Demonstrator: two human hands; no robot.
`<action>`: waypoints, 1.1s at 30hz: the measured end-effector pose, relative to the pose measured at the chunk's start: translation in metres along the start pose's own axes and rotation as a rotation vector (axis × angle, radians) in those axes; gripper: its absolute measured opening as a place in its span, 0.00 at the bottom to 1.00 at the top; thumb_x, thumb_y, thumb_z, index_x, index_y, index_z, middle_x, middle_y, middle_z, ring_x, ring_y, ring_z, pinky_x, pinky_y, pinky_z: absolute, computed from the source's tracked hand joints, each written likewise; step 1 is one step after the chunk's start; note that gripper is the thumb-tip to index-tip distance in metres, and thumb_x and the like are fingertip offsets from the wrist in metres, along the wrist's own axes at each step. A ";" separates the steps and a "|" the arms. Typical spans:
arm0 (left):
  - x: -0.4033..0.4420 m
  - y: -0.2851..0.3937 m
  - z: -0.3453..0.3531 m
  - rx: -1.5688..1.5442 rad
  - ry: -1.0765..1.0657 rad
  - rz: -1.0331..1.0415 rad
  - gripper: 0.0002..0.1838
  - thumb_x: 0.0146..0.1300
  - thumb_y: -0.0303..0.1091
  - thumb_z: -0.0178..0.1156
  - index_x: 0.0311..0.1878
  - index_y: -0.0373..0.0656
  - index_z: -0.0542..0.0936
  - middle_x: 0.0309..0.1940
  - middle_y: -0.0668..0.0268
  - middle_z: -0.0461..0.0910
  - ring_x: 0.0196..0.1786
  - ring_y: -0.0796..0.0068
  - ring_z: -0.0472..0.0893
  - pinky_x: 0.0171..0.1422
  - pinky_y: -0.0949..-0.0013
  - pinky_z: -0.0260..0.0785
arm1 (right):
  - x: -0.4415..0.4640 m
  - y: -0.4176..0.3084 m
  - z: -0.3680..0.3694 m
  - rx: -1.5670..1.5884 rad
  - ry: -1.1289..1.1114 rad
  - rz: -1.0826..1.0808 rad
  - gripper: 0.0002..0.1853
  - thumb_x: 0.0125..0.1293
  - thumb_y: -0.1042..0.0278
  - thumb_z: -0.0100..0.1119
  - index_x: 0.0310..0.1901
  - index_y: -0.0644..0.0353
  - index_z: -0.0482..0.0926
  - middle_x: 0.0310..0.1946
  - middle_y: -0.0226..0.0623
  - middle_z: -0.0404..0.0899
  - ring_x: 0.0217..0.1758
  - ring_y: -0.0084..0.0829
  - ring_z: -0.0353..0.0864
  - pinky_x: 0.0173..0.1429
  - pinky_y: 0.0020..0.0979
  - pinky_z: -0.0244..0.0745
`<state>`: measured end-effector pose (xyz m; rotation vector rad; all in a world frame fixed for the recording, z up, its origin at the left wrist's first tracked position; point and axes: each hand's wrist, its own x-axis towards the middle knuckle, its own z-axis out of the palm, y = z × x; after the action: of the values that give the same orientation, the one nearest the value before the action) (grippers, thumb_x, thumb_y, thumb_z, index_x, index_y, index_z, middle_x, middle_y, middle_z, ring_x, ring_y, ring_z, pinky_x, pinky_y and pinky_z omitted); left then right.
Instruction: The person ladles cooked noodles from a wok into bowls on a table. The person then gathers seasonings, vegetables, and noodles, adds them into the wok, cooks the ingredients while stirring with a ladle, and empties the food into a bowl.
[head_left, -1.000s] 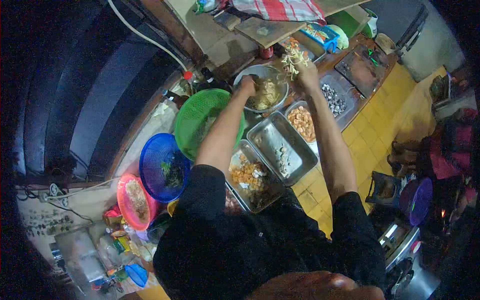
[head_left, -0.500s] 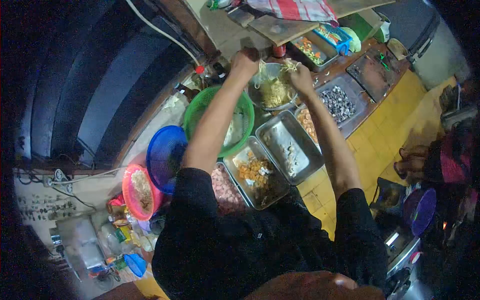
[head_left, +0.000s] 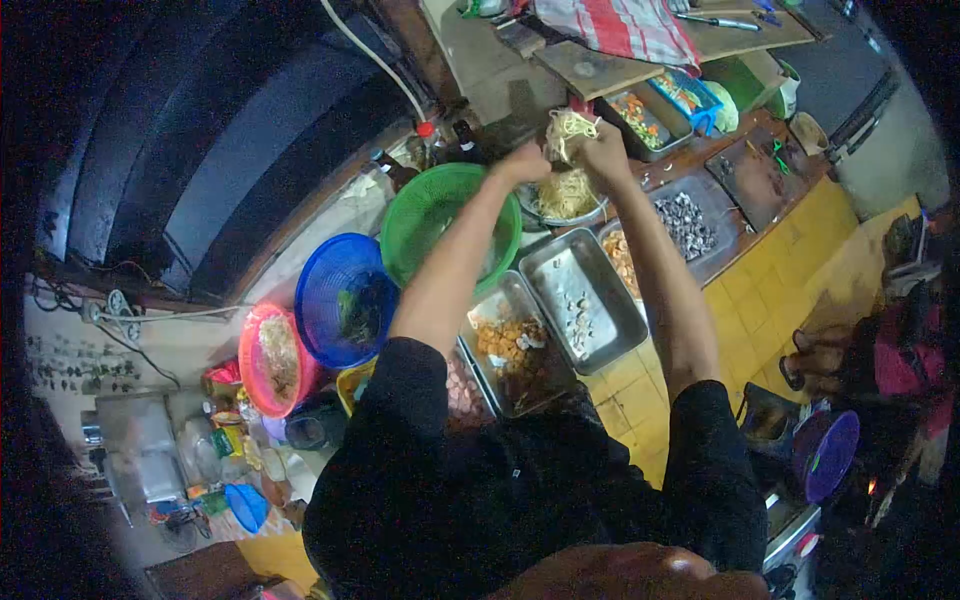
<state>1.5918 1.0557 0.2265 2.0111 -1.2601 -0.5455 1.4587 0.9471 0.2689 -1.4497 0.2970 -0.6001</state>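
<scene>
- Left end: one pink basket [head_left: 250,375], one blue basket [head_left: 315,290] and one green basket [head_left: 408,225] in a row. With the purple basket at far right, we count four round baskets.
- Metal trays: we count two large ones, side by side. The nearer-left tray [head_left: 530,388] has orange-brown pieces, too many to number; the other tray [head_left: 608,300] has scattered small bits. Risk, in our judgement: strands dropped short of the bowl could land among these.
- Left hand [head_left: 522,165]: beside the noodles, fingers curled inward. We cannot tell whether they grip any strands.
- Noodles [head_left: 572,132]: one clump raised, one heap in the single bowl [head_left: 580,219] below; strands uncountable. Risk: a loose or tangled clump could slip or drag strands over the rim.
- Right hand [head_left: 605,155]: fingers closed around the raised noodles. Risk: a hard squeeze could break strands; an uneven grip could shed them.
- Right side: one clear tray [head_left: 736,222] of dark-and-pale pieces on the desk [head_left: 690,160], and one vegetable tray [head_left: 668,142] beyond the right hand. Risk: the right forearm, passing close by, could knock a tray.
- Far right: one purple basket [head_left: 827,455], well apart from both hands.
</scene>
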 end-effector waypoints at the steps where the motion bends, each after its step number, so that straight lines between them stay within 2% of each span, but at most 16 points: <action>1: -0.011 0.010 0.010 0.099 0.011 0.078 0.27 0.56 0.42 0.61 0.59 0.43 0.73 0.59 0.49 0.73 0.60 0.59 0.74 0.64 0.61 0.63 | -0.005 -0.009 0.003 -0.005 0.004 -0.009 0.18 0.53 0.80 0.52 0.46 0.66 0.80 0.33 0.34 0.83 0.32 0.21 0.79 0.36 0.25 0.74; 5: 0.023 -0.062 0.059 0.200 0.080 0.132 0.21 0.62 0.39 0.56 0.57 0.43 0.75 0.59 0.50 0.73 0.58 0.54 0.74 0.60 0.58 0.66 | -0.029 -0.028 -0.015 -0.188 0.317 -0.142 0.17 0.56 0.79 0.51 0.48 0.67 0.79 0.37 0.38 0.83 0.36 0.26 0.80 0.42 0.27 0.74; 6: 0.019 -0.068 0.051 0.560 0.069 0.394 0.19 0.63 0.41 0.54 0.53 0.43 0.78 0.56 0.49 0.74 0.56 0.54 0.76 0.58 0.59 0.68 | -0.046 -0.041 -0.018 -0.187 0.392 -0.248 0.17 0.56 0.79 0.52 0.48 0.66 0.79 0.38 0.38 0.83 0.38 0.26 0.80 0.43 0.28 0.74; 7: 0.028 -0.068 0.052 0.261 -0.007 -0.060 0.15 0.63 0.38 0.55 0.48 0.42 0.80 0.52 0.49 0.78 0.53 0.53 0.78 0.56 0.58 0.69 | -0.059 -0.050 -0.024 -0.193 0.460 -0.359 0.17 0.56 0.79 0.52 0.48 0.66 0.79 0.38 0.38 0.83 0.39 0.26 0.80 0.45 0.28 0.73; 9: 0.016 -0.054 0.036 0.581 -0.168 -0.069 0.18 0.59 0.37 0.57 0.49 0.38 0.79 0.50 0.48 0.78 0.52 0.50 0.79 0.56 0.55 0.70 | -0.073 -0.064 -0.053 -0.048 0.576 -0.351 0.15 0.57 0.77 0.52 0.47 0.66 0.79 0.37 0.37 0.83 0.40 0.26 0.80 0.46 0.28 0.73; 11: 0.020 -0.068 0.048 0.414 0.185 -0.224 0.21 0.55 0.39 0.58 0.46 0.33 0.79 0.49 0.42 0.78 0.50 0.48 0.79 0.54 0.55 0.71 | -0.121 -0.110 -0.060 0.226 0.437 -0.453 0.12 0.66 0.76 0.51 0.48 0.66 0.77 0.40 0.37 0.80 0.43 0.24 0.79 0.46 0.27 0.75; 13: 0.019 -0.043 0.050 -0.339 0.255 -0.367 0.20 0.51 0.34 0.59 0.43 0.25 0.77 0.46 0.41 0.79 0.46 0.51 0.81 0.50 0.54 0.73 | -0.183 -0.131 -0.071 0.138 0.533 -0.416 0.13 0.66 0.75 0.50 0.51 0.66 0.75 0.41 0.39 0.80 0.43 0.28 0.79 0.47 0.30 0.75; 15: 0.048 -0.048 0.061 -0.032 0.023 -0.077 0.23 0.52 0.38 0.62 0.43 0.25 0.78 0.44 0.44 0.80 0.48 0.55 0.81 0.54 0.62 0.70 | -0.265 -0.149 -0.065 -0.103 0.585 -0.339 0.15 0.68 0.70 0.51 0.54 0.66 0.71 0.44 0.40 0.77 0.45 0.28 0.77 0.48 0.31 0.74; 18: -0.082 0.130 0.097 -0.197 -0.058 0.381 0.23 0.58 0.40 0.60 0.49 0.29 0.77 0.46 0.47 0.80 0.50 0.56 0.80 0.54 0.62 0.70 | -0.391 -0.148 -0.054 -0.287 0.670 -0.236 0.18 0.68 0.65 0.53 0.55 0.65 0.67 0.45 0.38 0.73 0.47 0.27 0.73 0.52 0.28 0.70; 20: -0.152 0.166 0.162 -0.065 -0.208 0.478 0.23 0.66 0.46 0.55 0.54 0.34 0.76 0.50 0.53 0.79 0.51 0.57 0.80 0.52 0.61 0.71 | -0.461 -0.157 -0.027 -0.369 0.700 -0.204 0.21 0.65 0.65 0.59 0.56 0.65 0.69 0.47 0.34 0.72 0.49 0.28 0.72 0.56 0.30 0.68; 21: -0.218 0.209 0.181 -0.550 -0.667 0.088 0.31 0.68 0.57 0.49 0.58 0.37 0.73 0.51 0.57 0.78 0.54 0.65 0.76 0.58 0.59 0.68 | -0.497 -0.164 -0.012 -0.046 0.711 -0.080 0.22 0.64 0.65 0.59 0.56 0.66 0.69 0.47 0.34 0.73 0.50 0.26 0.73 0.57 0.29 0.68; 23: -0.302 0.224 0.262 -0.987 -1.124 -0.333 0.36 0.68 0.65 0.39 0.62 0.42 0.68 0.57 0.61 0.74 0.55 0.62 0.76 0.58 0.52 0.69 | -0.568 -0.165 0.001 -0.042 0.721 0.124 0.23 0.63 0.66 0.60 0.57 0.65 0.69 0.45 0.33 0.75 0.50 0.24 0.74 0.56 0.29 0.69; 25: -0.395 0.255 0.296 -1.262 -1.546 -0.442 0.33 0.68 0.63 0.37 0.62 0.46 0.69 0.57 0.62 0.73 0.55 0.56 0.76 0.56 0.41 0.71 | -0.626 -0.152 0.024 -0.137 0.919 -0.035 0.11 0.60 0.67 0.59 0.43 0.62 0.77 0.34 0.31 0.78 0.38 0.21 0.75 0.43 0.27 0.71; 26: -0.433 0.266 0.302 -1.118 -1.587 -0.536 0.39 0.66 0.69 0.34 0.66 0.45 0.64 0.60 0.53 0.69 0.60 0.52 0.72 0.59 0.39 0.69 | -0.657 -0.121 0.022 -0.281 0.995 0.008 0.14 0.60 0.66 0.60 0.45 0.64 0.77 0.35 0.35 0.79 0.38 0.23 0.76 0.45 0.29 0.72; 30: -0.568 0.273 0.386 -1.259 -1.911 -0.979 0.29 0.69 0.56 0.37 0.62 0.44 0.68 0.56 0.55 0.74 0.54 0.56 0.78 0.54 0.48 0.75 | -0.796 -0.141 0.068 -0.872 1.024 0.487 0.14 0.52 0.70 0.57 0.41 0.68 0.79 0.37 0.51 0.80 0.50 0.51 0.78 0.47 0.41 0.75; 33: -0.663 0.295 0.424 -1.067 -1.956 -1.068 0.27 0.69 0.53 0.39 0.61 0.44 0.69 0.56 0.56 0.74 0.54 0.57 0.78 0.54 0.49 0.75 | -0.892 -0.131 0.089 -1.027 1.078 0.816 0.10 0.54 0.72 0.55 0.37 0.68 0.78 0.39 0.50 0.80 0.51 0.46 0.79 0.44 0.43 0.77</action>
<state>0.8404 1.4255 0.1533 0.4928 -0.0525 -3.1404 0.7486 1.5094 0.2614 -1.5938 2.1737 -0.4905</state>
